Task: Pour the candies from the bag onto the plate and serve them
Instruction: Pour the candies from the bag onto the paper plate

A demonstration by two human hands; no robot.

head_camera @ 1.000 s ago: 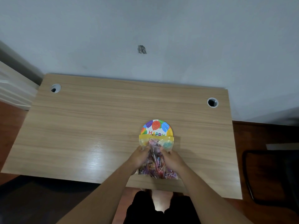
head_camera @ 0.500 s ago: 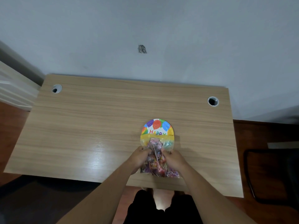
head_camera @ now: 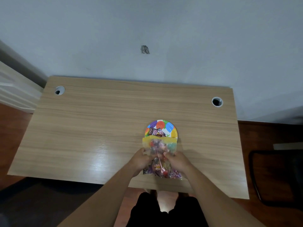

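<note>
A clear candy bag (head_camera: 159,145) with a yellow zip strip lies tilted over the near half of a colourful paper plate (head_camera: 170,127) on the wooden desk. Its open yellow mouth points away from me onto the plate. A few wrapped candies (head_camera: 157,132) lie on the plate just beyond the mouth. My left hand (head_camera: 141,159) grips the bag's left side and my right hand (head_camera: 177,161) grips its right side, both around the bag's middle. More wrapped candies fill the bag's near end.
The desk (head_camera: 98,128) has a cable hole at the back left (head_camera: 59,90) and another at the back right (head_camera: 217,101). A grey wall stands behind it. A dark chair (head_camera: 277,176) sits to the right on the brown floor.
A few candies have slid out of the bag's mouth onto the plate, covering the printed lettering. Both hands keep their grip on the bag and have barely moved.
</note>
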